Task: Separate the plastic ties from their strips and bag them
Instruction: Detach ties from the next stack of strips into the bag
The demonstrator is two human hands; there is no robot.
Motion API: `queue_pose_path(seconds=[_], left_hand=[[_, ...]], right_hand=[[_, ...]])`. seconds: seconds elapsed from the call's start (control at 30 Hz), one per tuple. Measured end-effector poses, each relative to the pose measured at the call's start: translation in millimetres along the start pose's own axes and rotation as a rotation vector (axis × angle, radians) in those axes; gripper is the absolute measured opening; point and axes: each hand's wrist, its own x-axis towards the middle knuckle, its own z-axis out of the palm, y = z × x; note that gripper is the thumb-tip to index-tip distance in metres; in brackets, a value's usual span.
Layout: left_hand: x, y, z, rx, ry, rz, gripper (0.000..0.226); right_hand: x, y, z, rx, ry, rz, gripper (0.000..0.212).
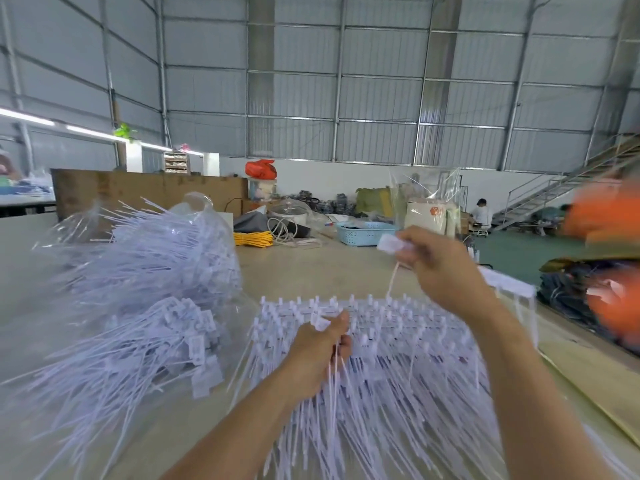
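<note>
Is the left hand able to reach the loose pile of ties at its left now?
Probably yes: the pile lies unobstructed beside the left hand, but that hand already grips ties.

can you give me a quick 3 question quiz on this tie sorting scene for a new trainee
1. True or false: the right hand holds a single tie lifted above the pile of strips.
2. Where do the loose, separated ties lie?
A. left of the strips
B. in the blue basket
C. on the floor
3. Fill in: the left hand grips a thin bundle of ties, and their long ____ hang down past the wrist.

Key:
1. True: its tag end is pinched in the fingers and its tail runs down to the strips.
2. A: beside the clear bag already stuffed with ties.
3. Tails.
</note>
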Motion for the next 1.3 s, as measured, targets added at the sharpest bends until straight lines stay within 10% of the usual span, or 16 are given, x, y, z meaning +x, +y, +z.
queue_pose_path(seconds=[0.33,0.6,0.9,1.3], left_hand=[[0,6,2,-0.159,-0.06,-0.066,0.014],[10,23,-33,-0.525,-0.175,-0.047,0.062],[5,16,-32,-0.105,0.143,0.116,0.015],[3,15,-29,0.113,0.19,0.228,0.027]], right_hand=[[42,-104,-94,-0.291,0.239,-0.381,0.02],[30,-58,54,-0.069,-0.603,-0.161,0.016],[-8,16,101,0.186,-0.529,0.091,0.026],[-19,15,100,0.338,-0.44,0.003,0.015]])
